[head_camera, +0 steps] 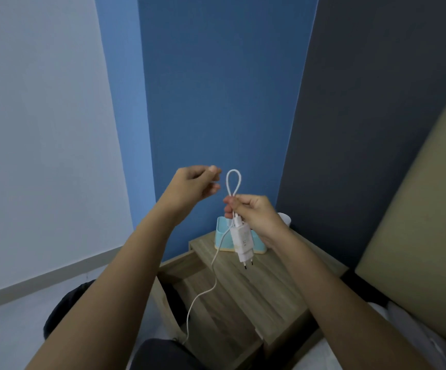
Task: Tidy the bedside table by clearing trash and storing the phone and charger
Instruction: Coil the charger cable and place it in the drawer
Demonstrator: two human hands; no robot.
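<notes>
My right hand (253, 217) is raised above the bedside table (283, 273), pinching the white charger cable (233, 180) just above the white plug adapter (243, 243). The adapter hangs below my fingers with its two pins pointing down. A short loop of cable stands up above the hand, and the long end trails down to my lap (163, 353). My left hand (195, 186) hovers just left of the loop with fingers loosely curled and nothing in it. No phone is in view.
The table's drawer (216, 303) is pulled out towards me, showing its wooden inside. A light blue box (221, 233) stands at the back of the tabletop with a white cup (285, 218) beside it. A beige headboard (416, 222) rises on the right.
</notes>
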